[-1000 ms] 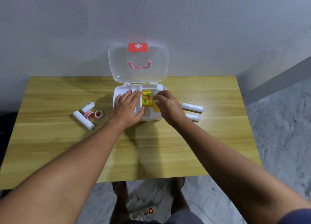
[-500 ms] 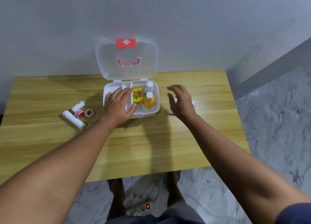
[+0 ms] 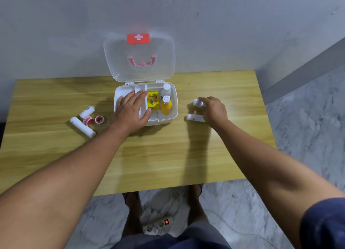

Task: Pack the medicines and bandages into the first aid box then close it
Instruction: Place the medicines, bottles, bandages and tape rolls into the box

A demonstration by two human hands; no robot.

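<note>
On the wooden table (image 3: 186,155), open white first aid box (image 3: 173,106), left hand (image 3: 131,111) flat, fingers spread, right hand (image 3: 212,110) fingers pinching a white bandage roll (image 3: 197,102).

Soft, even indoor light fills the scene, moderately bright with a slightly cool cast on the grey wall (image 3: 224,24), and it seems to come from above and a little behind the person, since the forearms throw broad, soft-edged shadows forward across the wooden table (image 3: 46,99). The clear lid (image 3: 119,62) of the first aid box looks hazy and milky, with faint sheen along its rim but no hard glare. Wide-angle distortion bows the table edges and stretches the arms at the lower corners, and the whole frame is a little soft, the bandage rolls (image 3: 196,103) under the right hand (image 3: 214,110) smeared.
</note>
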